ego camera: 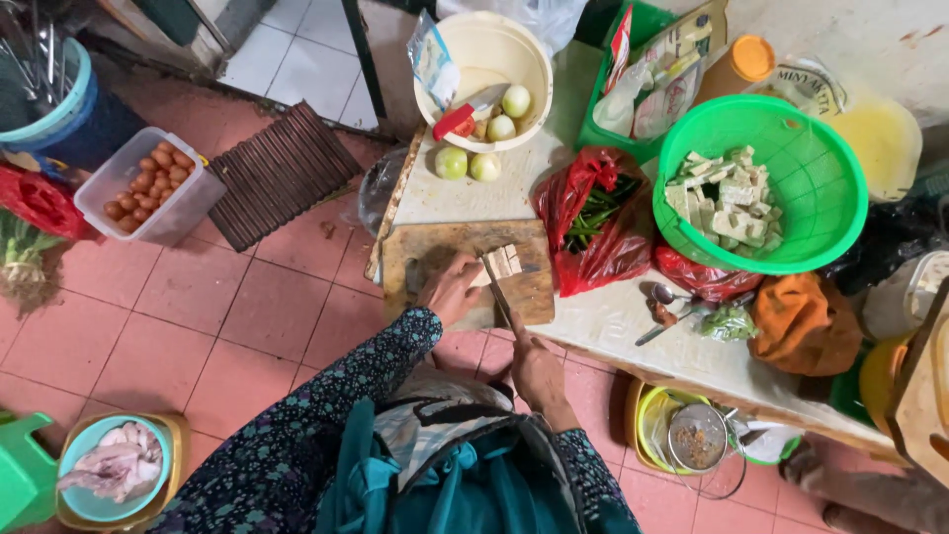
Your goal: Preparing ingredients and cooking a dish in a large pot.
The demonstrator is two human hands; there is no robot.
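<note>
Left hand (451, 289) presses curled fingers onto the tofu block (501, 263) at the cutting board's (425, 252) right edge; right hand (537, 371) grips the knife (497, 292) slicing it.

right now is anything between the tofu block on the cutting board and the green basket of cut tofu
Yes. The red plastic bag of greens lies on the table between the cutting board with the tofu block and the green basket. The left hand steadies the block; the right hand holds the knife.
</note>
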